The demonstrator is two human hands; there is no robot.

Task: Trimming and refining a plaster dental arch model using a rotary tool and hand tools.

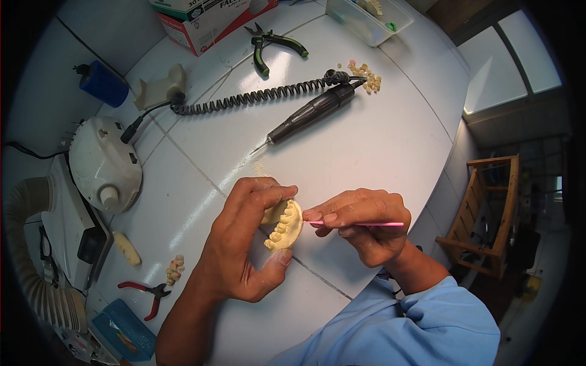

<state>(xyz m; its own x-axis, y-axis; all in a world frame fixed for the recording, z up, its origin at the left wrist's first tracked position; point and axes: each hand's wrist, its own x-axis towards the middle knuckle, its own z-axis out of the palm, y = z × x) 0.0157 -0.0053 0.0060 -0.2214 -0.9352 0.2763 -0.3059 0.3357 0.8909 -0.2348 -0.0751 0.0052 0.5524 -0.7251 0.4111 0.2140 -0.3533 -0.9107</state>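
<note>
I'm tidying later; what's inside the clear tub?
The clear tub shows a cream toothed piece and a green item. Its wall obscures anything lower; the picture's edge cuts off the rest.

Green-handled pliers [260,41] near red-white box [213,25] — blue container [105,84] upper left — slatted wooden frame [510,201] at right.

Hands [244,235] gripping dental cast [291,226], pink stick [381,224]

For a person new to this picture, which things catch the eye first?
Probably the cream dental model near the middle, in the left hand's grip, with a thin pink stick in the right hand's grip pointing at its edge. Beyond them, a long black handpiece lies on the white table; a white domed machine stands at the left.
</note>
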